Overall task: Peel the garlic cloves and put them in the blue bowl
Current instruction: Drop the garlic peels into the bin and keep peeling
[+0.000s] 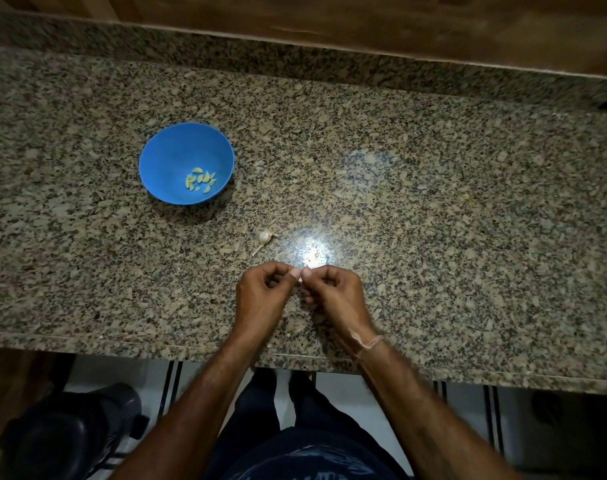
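Nearest the person, the two hands meet above the front part of the granite counter (433,209). The left hand (260,299) and the right hand (336,296) have their fingers curled, thumbs and forefingers tip to tip, and together they pinch a small pale garlic clove (300,278) between them; only a sliver of it shows between the fingertips. A thin thread bracelet (369,344) circles the right wrist.

Just beyond the hands, slightly to the left, the rest of the garlic bulb (264,236) lies on the counter with a dry stalk (257,251) sticking out toward the person and a scrap of papery skin beside it. A bright glare of light reflects off the stone just to the right of it.

Farther off and to the left stands the blue bowl (163,157), well apart from the hands, holding a small cluster of peeled cloves (201,180) in its bottom. Nothing lies between the hands and the bowl except the bulb, which sits off the direct line. A wooden wall (399,26) runs behind the counter.
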Available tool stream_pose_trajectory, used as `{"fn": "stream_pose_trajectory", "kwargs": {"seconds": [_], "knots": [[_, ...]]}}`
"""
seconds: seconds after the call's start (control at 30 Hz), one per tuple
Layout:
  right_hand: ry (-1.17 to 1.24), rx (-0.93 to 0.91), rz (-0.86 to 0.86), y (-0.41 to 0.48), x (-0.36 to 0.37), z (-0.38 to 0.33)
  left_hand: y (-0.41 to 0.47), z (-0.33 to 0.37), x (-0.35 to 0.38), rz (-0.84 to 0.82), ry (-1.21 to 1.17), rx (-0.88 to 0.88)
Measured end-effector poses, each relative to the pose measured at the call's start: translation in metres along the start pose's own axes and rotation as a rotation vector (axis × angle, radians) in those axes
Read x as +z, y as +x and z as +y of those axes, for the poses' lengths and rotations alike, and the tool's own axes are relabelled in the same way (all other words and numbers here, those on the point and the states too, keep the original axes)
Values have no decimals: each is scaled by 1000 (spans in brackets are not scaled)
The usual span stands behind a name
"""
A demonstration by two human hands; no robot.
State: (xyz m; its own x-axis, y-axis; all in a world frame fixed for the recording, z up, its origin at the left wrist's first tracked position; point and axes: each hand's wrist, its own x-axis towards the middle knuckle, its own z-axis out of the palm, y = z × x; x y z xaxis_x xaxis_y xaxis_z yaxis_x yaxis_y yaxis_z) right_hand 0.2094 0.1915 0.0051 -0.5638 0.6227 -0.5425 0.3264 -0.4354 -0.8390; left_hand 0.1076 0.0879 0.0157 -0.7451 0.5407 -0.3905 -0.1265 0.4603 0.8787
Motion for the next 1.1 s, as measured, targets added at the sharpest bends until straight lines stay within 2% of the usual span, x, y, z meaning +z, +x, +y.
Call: {"fn": "stream_pose_trajectory", "kwargs": {"seconds": [0.13,0.2,0.27,0.33,0.4,0.43,0.47,0.5,0.57,0.6,0.63,0.67,0.77,0.8,0.83,0.9,0.97,1.03,1.1], "knots": [[-270,-166,34,4,2,2,2,-1,1,12,31,6],[-306,-148,14,8,3,1,0,-1,4,48,23,14],[-229,-71,2,7,5,-1,-1,-2,7,70,36,5],[-273,-144,44,2,6,1,2,-4,7,10,-89,-159],[-533,-349,132,-2,7,4,7,-4,3,-110,-379,-440],[-641,-434,165,-2,9,5,8,-4,3,-135,-460,-506],[-689,-464,176,-1,9,5,7,-5,5,-117,-452,-486],[-669,-428,170,0,9,4,5,-6,8,-68,-340,-385],[-446,-206,131,6,9,2,0,-7,15,70,39,-80],[-302,-98,112,7,9,1,-3,-7,16,117,122,19],[-227,-46,107,6,10,1,-3,-6,18,126,122,29],[-235,-68,121,4,11,2,0,-9,17,97,28,-59],[-596,-369,216,-2,14,7,9,-11,8,-100,-535,-515],[-647,-413,219,-1,15,7,8,-13,8,-108,-532,-518],[-626,-388,207,0,15,6,5,-14,10,-73,-402,-420],[-411,-195,155,3,15,3,-1,-13,13,75,-26,-125],[-199,-34,103,4,13,2,-3,-14,13,118,30,-5],[-214,-52,106,2,13,2,1,-12,13,59,-157,-165],[-334,-162,137,-2,14,3,5,-16,11,-18,-372,-353]]}}
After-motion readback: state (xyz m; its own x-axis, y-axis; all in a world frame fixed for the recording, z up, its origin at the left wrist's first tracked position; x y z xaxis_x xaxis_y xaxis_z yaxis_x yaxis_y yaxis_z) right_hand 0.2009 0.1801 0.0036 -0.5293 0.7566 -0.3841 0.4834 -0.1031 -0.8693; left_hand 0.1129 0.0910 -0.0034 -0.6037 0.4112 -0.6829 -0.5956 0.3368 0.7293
